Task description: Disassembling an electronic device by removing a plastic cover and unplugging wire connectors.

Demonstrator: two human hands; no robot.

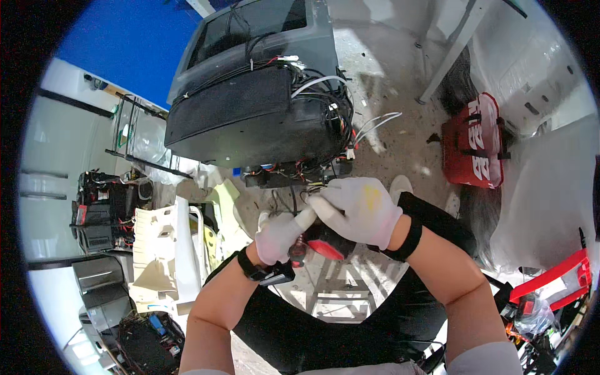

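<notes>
Both of my hands wear white gloves and meet at the centre, fingertips touching. My left hand (281, 237) is closed, its fingers pressed together by the right fingertips. My right hand (365, 209) is closed too, with a yellow mark on the glove's back. Whatever they pinch is too small or hidden to make out. Thin dark wires (314, 187) lie just beyond the fingertips, at the base of a large black machine housing (244, 119) with bundled cables (340, 112) on its right side. Below the hands are a red-and-black object (326, 250) and a dark red handle (298, 253), both partly covered.
A red bag (472, 144) with white print stands at the right. Cream plastic panels (162, 256) and black electrical parts (103, 212) are at the left. A metal rack (134, 134) stands behind them. Red frame parts (553, 275) lie at the lower right. White wires (378, 125) stick out from the housing.
</notes>
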